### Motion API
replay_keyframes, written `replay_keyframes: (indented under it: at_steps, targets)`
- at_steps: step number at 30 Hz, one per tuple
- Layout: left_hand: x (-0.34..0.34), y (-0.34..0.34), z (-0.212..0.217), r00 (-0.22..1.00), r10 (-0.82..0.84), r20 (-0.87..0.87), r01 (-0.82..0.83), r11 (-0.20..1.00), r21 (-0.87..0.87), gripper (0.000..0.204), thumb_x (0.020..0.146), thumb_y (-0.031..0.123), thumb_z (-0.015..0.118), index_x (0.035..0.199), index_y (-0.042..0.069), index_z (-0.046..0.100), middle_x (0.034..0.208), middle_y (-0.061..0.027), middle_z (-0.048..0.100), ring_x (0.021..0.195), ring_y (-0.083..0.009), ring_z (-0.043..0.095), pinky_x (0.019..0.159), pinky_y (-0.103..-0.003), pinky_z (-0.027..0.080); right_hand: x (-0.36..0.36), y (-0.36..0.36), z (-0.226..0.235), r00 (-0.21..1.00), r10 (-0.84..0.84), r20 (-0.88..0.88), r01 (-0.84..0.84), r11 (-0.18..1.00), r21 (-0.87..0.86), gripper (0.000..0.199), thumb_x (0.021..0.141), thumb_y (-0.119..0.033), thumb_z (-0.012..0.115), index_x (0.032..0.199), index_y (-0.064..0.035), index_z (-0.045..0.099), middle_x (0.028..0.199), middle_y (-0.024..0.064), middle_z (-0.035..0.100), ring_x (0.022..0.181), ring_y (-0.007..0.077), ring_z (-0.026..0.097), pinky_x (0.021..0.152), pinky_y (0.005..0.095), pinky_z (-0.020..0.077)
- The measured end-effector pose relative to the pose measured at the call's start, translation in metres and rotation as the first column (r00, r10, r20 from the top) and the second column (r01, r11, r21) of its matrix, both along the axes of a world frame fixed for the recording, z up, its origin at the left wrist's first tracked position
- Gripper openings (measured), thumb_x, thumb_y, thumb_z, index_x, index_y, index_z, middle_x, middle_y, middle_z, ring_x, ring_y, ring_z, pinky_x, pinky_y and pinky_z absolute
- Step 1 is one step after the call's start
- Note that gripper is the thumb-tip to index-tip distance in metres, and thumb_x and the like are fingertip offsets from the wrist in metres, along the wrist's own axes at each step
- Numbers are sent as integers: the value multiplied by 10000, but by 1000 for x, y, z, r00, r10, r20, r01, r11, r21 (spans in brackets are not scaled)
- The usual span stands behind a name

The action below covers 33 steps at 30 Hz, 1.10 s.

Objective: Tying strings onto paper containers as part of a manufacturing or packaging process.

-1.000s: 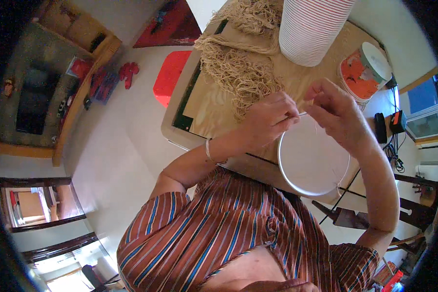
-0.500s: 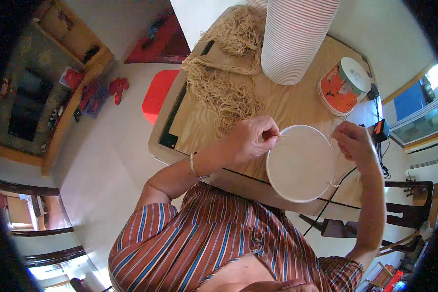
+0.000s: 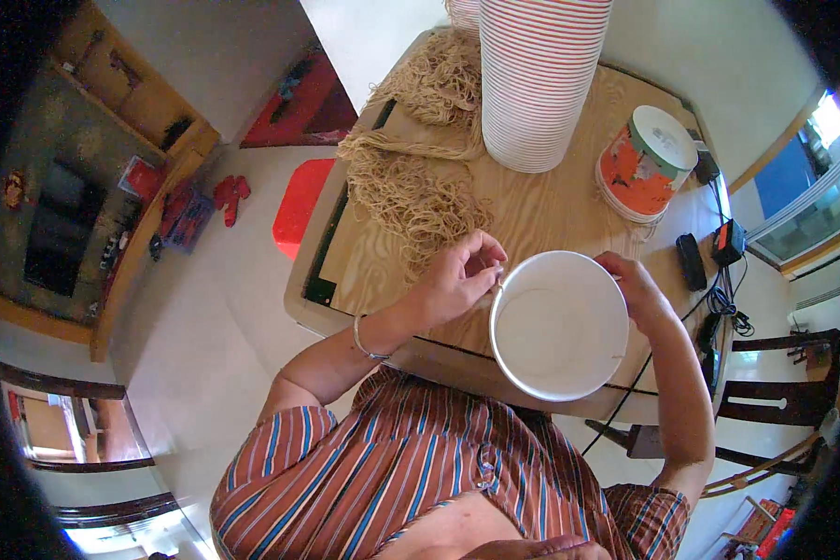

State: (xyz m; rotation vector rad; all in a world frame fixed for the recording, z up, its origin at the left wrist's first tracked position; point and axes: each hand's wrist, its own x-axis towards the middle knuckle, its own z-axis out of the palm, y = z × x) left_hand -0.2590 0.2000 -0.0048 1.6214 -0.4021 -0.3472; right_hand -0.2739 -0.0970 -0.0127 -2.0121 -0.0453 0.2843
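A white paper bucket [image 3: 560, 327] is tilted over the table's near edge, its open mouth facing me. My right hand [image 3: 633, 287] grips it at the upper right, with its fingertips hidden behind the rim. At the rim's left side my left hand [image 3: 457, 280] is closed in a pinch on a short bit of thin tan cord [image 3: 499, 283]. Beyond my left hand lies a loose tangled heap of tan cords [image 3: 415, 191], with a second cord heap [image 3: 448, 79] farther back. A tall stack of white paper buckets [image 3: 537, 84] stands beside them.
An orange and green tub with a white lid [image 3: 667, 137] stands at the table's right. Black power adapters [image 3: 691, 261] and cables lie along that edge. A red stool [image 3: 303, 201] is left of the table [image 3: 364, 271], and a dark wooden chair [image 3: 779, 406] is at the right.
The bucket has turned so that its inside shows deeper, and it sits slightly left and lower. My right hand has moved from beside the rim onto the bucket; my left hand has shifted left.
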Motion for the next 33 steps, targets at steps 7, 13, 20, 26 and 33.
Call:
replay_keyframes:
  at_steps: [7,13,20,26,33]
  targets:
    - [-15,21,24,989,-125,-74,131,989,71,210,924,179,616,1048,21,553,881,-22,608,789,-83,585,706,-252,505,-33,-6,76,986,-8,-167,-24,982,-185,186,870,-205,660,872,-25,609,648,-4,552,554,73,489,447,253,390]
    - [-21,19,25,957,-216,-192,211,976,-48,165,917,146,627,987,35,527,866,-7,597,789,-82,565,720,-248,488,-41,0,95,934,61,-352,-135,972,-191,175,851,-131,658,859,-6,535,616,53,581,440,127,548,379,285,444]
    - [-19,0,37,952,-221,-213,225,974,-8,126,916,112,621,971,44,530,836,2,588,769,-68,549,700,-227,480,-49,-6,115,952,-14,-306,-33,989,-146,149,884,-85,600,850,-7,478,605,81,576,460,173,616,366,313,501]
    - [17,-42,125,872,-76,483,-8,986,169,172,907,93,609,1024,22,505,837,-51,610,714,-115,589,650,-285,505,-36,-22,180,976,-215,46,218,974,-60,92,914,-111,521,936,-36,472,671,71,563,463,179,611,353,279,479]
    - [117,-124,170,275,175,945,-241,965,-109,180,838,25,628,1000,16,551,845,-116,595,755,-228,611,653,-335,496,24,-85,201,746,-318,585,436,898,-67,89,888,-59,548,959,-34,501,839,79,557,670,169,645,557,270,548]
